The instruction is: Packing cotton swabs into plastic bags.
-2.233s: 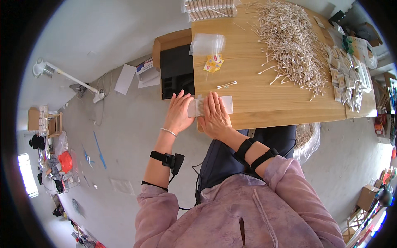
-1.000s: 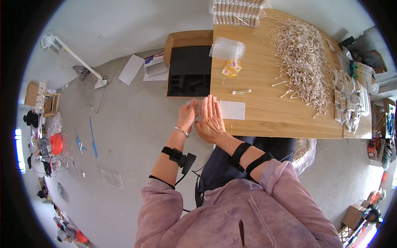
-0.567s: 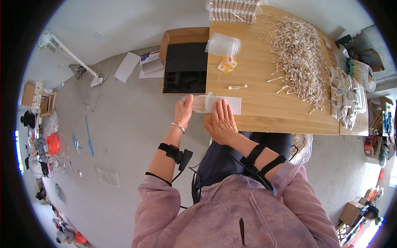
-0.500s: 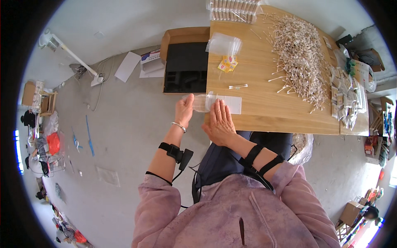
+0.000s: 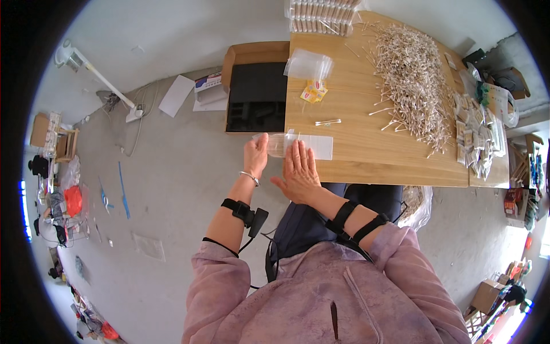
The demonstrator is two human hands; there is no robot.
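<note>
A clear plastic bag of cotton swabs juts past the left edge of the wooden table. My left hand pinches its outer end, thumb on top. Flat across the part on the tabletop lies my right hand, fingers stretched out and thumb apart. A pale flat strip reaches out to the right from under those fingers; whether it is the bag's flap or a separate card I cannot tell. Just beyond, a few loose cotton swabs rest on the wood.
A large heap of cotton swabs covers the table's right side, with small packets beside it. Farther back are empty clear bags, yellow packets and stacked filled bags. Left of the table stands a cardboard box with black lining.
My right hand has slid slightly toward me and its thumb has spread farther out. The left hand keeps its hold on the bag in nearly the same place.
</note>
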